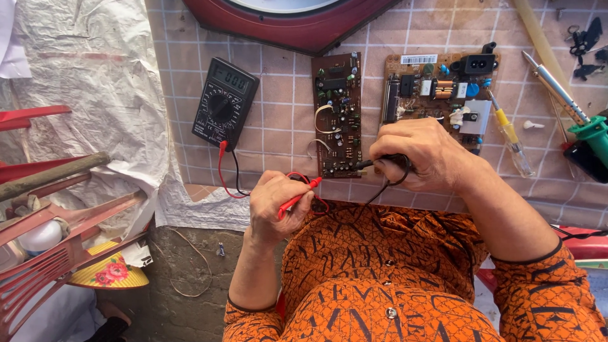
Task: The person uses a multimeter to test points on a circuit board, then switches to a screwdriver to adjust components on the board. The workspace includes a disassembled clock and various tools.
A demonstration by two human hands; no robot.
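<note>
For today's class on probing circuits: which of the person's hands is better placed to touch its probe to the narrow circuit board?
Probably the right hand: its black probe tip already lies at the narrow circuit board edge. The left hand holds the red probe below the board.

Head camera looks steeply down, close above the tiled table (278, 114).

Yellow-handled screwdriver (508, 134), green soldering iron (573, 107), red plastic chair (44, 240)
</note>
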